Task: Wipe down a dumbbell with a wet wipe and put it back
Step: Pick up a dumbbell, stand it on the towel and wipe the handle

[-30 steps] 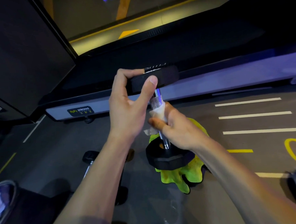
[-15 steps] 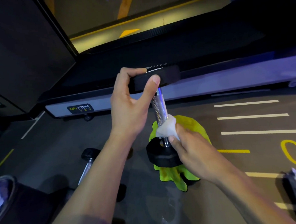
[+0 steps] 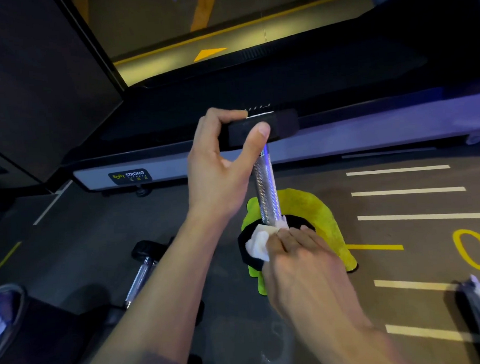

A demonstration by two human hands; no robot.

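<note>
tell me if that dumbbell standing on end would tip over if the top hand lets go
Probably, if nudged. The dumbbell stands on end, slightly tilted, its lower head on a soft yellow-green cloth, an uneven footing. The left hand grips the top head, seemingly steadying it, while the right hand presses a wet wipe sideways. It looks top-heavy and dense.

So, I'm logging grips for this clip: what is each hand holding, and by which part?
Left hand grips the black-headed, chrome-handled dumbbell by its upper head. Right hand presses a crumpled white wet wipe onto the lower head.
</note>
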